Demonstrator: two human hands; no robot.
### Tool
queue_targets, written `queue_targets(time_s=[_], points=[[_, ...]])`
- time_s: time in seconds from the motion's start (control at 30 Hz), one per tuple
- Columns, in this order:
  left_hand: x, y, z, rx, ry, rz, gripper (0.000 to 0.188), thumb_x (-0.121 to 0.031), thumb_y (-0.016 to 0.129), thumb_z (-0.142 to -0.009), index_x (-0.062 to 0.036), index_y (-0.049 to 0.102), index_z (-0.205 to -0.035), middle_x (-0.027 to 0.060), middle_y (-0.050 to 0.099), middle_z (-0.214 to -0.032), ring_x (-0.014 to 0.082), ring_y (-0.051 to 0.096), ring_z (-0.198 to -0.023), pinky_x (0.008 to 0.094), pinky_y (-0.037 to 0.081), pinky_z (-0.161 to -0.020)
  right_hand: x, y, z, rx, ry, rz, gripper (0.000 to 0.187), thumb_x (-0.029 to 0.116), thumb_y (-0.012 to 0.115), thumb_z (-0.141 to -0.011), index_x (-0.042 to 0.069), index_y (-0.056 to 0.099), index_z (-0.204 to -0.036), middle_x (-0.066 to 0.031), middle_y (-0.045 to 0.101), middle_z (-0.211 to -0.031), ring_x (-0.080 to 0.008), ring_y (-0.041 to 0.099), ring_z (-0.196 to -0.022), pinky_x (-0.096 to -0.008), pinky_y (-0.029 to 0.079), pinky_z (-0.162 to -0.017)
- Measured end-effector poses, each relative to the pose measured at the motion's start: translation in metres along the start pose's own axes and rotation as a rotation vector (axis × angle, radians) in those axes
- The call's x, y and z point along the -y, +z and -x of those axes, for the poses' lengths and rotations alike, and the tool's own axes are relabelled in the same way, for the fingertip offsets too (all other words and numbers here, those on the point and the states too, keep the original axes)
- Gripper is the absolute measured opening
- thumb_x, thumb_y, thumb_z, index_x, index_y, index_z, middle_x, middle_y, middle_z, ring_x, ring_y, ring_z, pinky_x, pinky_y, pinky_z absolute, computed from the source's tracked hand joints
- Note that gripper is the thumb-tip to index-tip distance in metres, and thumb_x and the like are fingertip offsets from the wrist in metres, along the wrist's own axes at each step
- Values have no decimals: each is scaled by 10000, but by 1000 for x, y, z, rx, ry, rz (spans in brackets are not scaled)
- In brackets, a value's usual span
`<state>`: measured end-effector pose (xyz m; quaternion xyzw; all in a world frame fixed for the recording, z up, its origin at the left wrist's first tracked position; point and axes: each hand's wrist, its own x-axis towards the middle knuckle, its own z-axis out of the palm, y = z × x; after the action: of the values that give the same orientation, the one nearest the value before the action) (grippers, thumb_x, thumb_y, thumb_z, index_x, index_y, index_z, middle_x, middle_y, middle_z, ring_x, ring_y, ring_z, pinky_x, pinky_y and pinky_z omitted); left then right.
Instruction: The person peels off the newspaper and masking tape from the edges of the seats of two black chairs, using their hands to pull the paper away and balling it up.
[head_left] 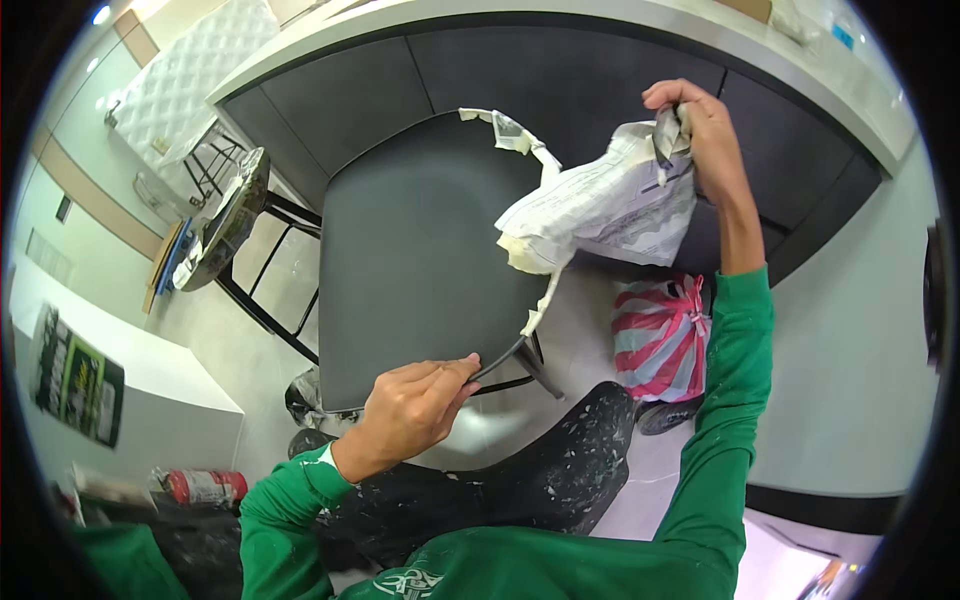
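Note:
A black chair [430, 240] stands before me, its flat dark panel facing up. My left hand [415, 405] is closed on the panel's near right edge, thumb and fingers pinching the rim. Up at the right, my right hand [705, 135] grips a bunched sheet of printed paper [625, 200]. The paper hangs from that hand and reaches over the chair's right edge. Strips of cream masking tape [540, 305] run from the paper along this edge, partly loose and curled. More tape [500, 130] with torn paper clings near the far right corner.
Dark cabinets [580, 80] under a white counter stand behind the chair. A red-and-white striped plastic bag [660, 335] sits on the floor at the right. To the left is a black-legged stool [235, 215] with paper scraps. A white box-like unit [150, 380] and a red bottle [205, 487] are nearer left.

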<state>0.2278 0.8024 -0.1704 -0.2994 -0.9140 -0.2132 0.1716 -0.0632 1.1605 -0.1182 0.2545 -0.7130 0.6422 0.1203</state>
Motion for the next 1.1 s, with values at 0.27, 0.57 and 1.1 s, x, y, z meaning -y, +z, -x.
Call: queue_targets(time_s=[0.27,0.57,1.1], points=[[19,-3,20,19,145,35,326,-96,836,-863,7,727,-1151,62,796,-983,195,781,-859,308,623,-717,-48,104,-17,357,-168,37,407,-19,414,-864,-19,788,-1022,-136,730,-1220,-213,653,-1209,-349,481,-1073],[69,-19,56,-18,439,-118,225,-284,781,-960,-67,728,-988,59,791,-971,173,763,-833,282,582,-678,-32,96,41,314,-318,178,168,40,458,-855,-16,557,-731,-88,531,-756,-188,494,-726,-337,433,-717],[223,-74,100,-143,520,-362,458,-480,523,-1088,-82,558,-865,87,669,-942,270,662,-806,381,541,-674,62,139,139,66,-23,262,287,21,381,-912,-24,661,-864,-36,533,-750,-122,521,-734,-460,329,-1276]])
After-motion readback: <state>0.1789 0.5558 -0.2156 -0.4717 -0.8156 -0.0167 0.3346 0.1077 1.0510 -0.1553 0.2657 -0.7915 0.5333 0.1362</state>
